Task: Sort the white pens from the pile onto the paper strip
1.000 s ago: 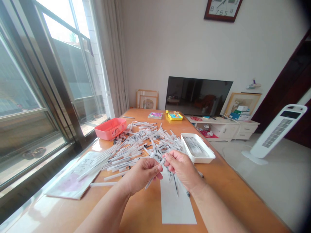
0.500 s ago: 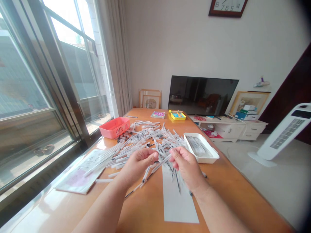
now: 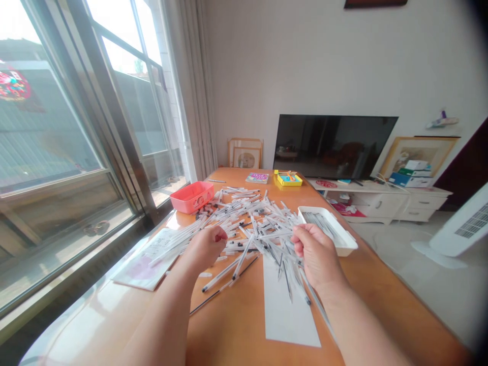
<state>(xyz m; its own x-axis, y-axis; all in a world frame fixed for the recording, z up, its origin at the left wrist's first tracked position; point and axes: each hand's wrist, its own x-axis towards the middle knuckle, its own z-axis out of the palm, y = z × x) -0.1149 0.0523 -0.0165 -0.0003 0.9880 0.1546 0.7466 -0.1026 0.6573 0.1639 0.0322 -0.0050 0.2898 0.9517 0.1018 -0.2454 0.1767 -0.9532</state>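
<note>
A large heap of clear pen barrels, black caps and thin refills (image 3: 229,213) is spread over the wooden table. My left hand (image 3: 208,248) is over the left part of the heap, fingers curled together in a pinch; what they hold, if anything, is hidden. At the heap's right side, my right hand (image 3: 315,250) pinches the end of a clear pen barrel (image 3: 277,235), which points left. Beneath and beside that hand, several pens and dark refills lie across a white paper strip (image 3: 292,320). A white tray (image 3: 345,246) holding pens or refills stands just behind the right hand.
A red plastic basket (image 3: 192,198) stands at the back left. Left of the heap lies a booklet (image 3: 143,274) with barrels across it. Farther back are a small purple book (image 3: 257,177) and a yellow box (image 3: 290,180). A window borders the table's left side.
My hands have moved apart, the left one to the left and the right one toward the right. The left fingers have curled inward. The camera view has shifted slightly.
</note>
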